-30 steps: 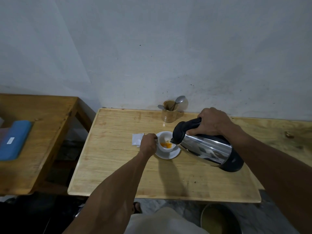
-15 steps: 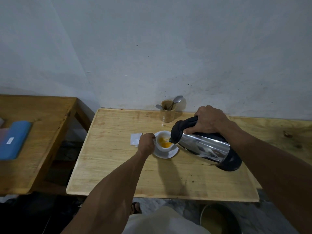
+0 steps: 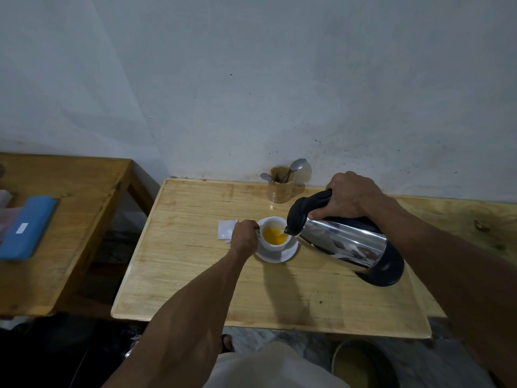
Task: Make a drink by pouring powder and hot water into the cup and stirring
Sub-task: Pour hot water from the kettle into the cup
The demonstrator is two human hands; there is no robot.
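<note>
A white cup (image 3: pixel 272 246) stands on a white saucer (image 3: pixel 288 254) near the middle of the light wooden table (image 3: pixel 195 275). Orange-yellow liquid fills its lower part. My left hand (image 3: pixel 244 236) grips the cup at its left side. My right hand (image 3: pixel 349 196) holds the black handle of a steel kettle (image 3: pixel 344 243), which is tilted to the left with its spout over the cup's right rim. White empty sachets (image 3: pixel 226 230) lie flat just left of my left hand.
A wooden holder (image 3: pixel 280 187) with two spoons stands at the table's back edge by the wall. A darker wooden table (image 3: pixel 70 191) on the left carries a blue flat object (image 3: pixel 28 226). A round bin (image 3: pixel 363 365) sits on the floor below the table's front edge.
The kettle has stayed tilted over the cup and the orange liquid in the cup has risen. Both hands keep their grips.
</note>
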